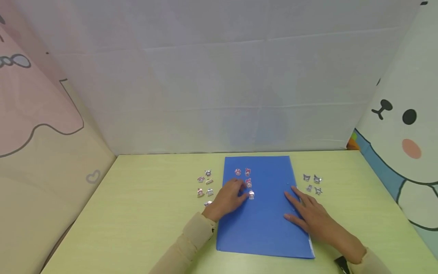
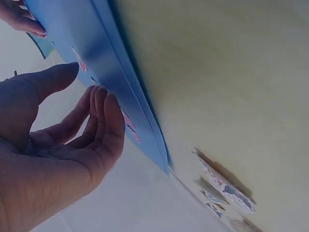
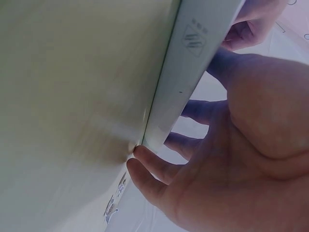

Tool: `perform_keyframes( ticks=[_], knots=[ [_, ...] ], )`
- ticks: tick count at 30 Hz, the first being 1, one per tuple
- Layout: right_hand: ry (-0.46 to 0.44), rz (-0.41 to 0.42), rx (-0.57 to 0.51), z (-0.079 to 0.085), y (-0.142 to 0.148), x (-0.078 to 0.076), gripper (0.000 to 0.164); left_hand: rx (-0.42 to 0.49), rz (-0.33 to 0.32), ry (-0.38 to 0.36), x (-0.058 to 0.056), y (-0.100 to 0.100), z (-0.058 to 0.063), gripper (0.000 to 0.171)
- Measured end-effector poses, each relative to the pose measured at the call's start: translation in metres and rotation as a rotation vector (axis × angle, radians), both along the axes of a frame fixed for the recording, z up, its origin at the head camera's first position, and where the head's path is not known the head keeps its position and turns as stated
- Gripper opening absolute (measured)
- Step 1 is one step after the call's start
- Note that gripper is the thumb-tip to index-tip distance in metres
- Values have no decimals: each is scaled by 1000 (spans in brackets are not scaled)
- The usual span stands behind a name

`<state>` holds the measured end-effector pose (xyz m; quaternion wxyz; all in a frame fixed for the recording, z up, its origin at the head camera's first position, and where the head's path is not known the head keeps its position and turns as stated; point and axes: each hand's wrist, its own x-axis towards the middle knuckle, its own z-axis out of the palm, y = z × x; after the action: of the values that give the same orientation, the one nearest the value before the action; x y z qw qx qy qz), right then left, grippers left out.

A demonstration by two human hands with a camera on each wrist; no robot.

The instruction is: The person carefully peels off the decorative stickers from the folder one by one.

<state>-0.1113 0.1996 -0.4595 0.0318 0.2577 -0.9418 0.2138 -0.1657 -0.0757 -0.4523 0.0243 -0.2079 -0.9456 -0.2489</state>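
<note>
A blue folder point(image 1: 265, 236) lies flat on the table, with several small cartoon stickers point(image 1: 251, 195) on its upper left part. My left hand point(image 1: 230, 198) is over the folder's left side, fingers bent and fingertips close to the stickers. In the left wrist view, the thumb point(image 2: 60, 79) stands apart from the fingers, and nothing shows between them. My right hand point(image 1: 313, 215) rests across the folder's right edge with its fingers spread. The right wrist view shows some of those fingers beside the white spine point(image 3: 181, 58), two of them reaching down by the table.
More small cartoon stickers point(image 1: 200, 192) lie on the table left of the folder, partly behind the left wrist. A smaller group of stickers point(image 1: 317, 179) lies to its right. A white cloth point(image 1: 205, 95) hangs behind the table, with printed cloths at both sides.
</note>
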Motion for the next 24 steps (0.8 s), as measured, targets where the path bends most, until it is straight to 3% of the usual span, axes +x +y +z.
perform_keyframes(
  ticks=[12,24],
  knots=[
    [14,6,5,-1,0,-1,61,1,-57,30,-2,12,0,5],
    [0,-1,14,2,-1,-1,61,24,-83,111,-2,12,-1,9]
  ],
)
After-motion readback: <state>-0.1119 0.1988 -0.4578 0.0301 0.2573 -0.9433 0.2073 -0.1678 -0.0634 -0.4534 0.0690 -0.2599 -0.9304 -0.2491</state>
